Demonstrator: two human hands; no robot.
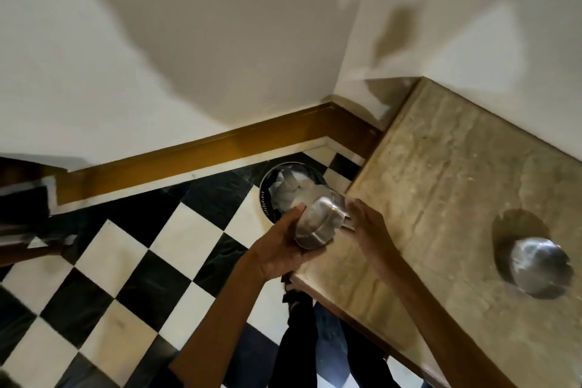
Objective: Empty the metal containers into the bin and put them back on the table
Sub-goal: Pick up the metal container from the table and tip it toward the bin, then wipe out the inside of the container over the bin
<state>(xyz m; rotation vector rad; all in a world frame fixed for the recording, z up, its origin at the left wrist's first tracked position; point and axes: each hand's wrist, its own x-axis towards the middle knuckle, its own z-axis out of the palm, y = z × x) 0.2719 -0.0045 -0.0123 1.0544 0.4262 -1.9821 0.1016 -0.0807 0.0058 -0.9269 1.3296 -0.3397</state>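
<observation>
A metal container [318, 220] is tipped on its side above the floor, at the left edge of the stone table [441, 173]. My left hand [283, 249] grips it from below. My right hand [365, 220] holds its far side, near the mouth. Its mouth points toward the black bin [267, 195], which stands on the floor against the table's corner and holds crumpled white paper. A second metal container [538, 268] rests on the table to the right, away from both hands. The picture is blurred by motion.
The floor is black and white checkered tile [141, 261]. A brown skirting board [195, 157] runs along the white wall behind the bin. My legs [315, 340] stand beside the table's near edge. Dark furniture [22, 205] shows at the far left.
</observation>
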